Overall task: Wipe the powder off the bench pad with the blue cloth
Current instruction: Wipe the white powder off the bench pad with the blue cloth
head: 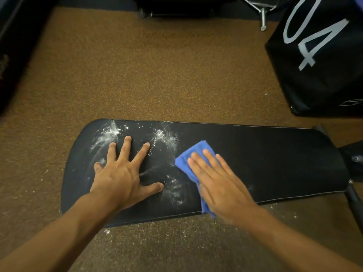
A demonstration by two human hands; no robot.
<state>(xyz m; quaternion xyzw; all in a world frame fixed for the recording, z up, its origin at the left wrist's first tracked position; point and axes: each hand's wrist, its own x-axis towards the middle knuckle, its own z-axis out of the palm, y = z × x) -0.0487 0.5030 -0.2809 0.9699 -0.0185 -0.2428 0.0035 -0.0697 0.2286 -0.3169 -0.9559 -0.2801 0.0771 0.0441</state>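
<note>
A black bench pad [275, 154] lies across the lower half of the view. White powder [110, 134] is smeared over its left part, with more patches near the middle [167, 138] and toward the front [174, 189]. My left hand [121, 173] rests flat on the pad with fingers spread, among the powder. My right hand [218, 183] presses flat on a folded blue cloth [188, 156] at the pad's middle, just right of the powder. The cloth pokes out past my fingertips and under my palm.
Brown speckled carpet [157, 65] surrounds the bench, with powder specks scattered on it near the front edge. A black box with white "04" [318, 52] stands at the right rear. The black bench frame [353, 197] juts out at right. Dark equipment lines the left and far edges.
</note>
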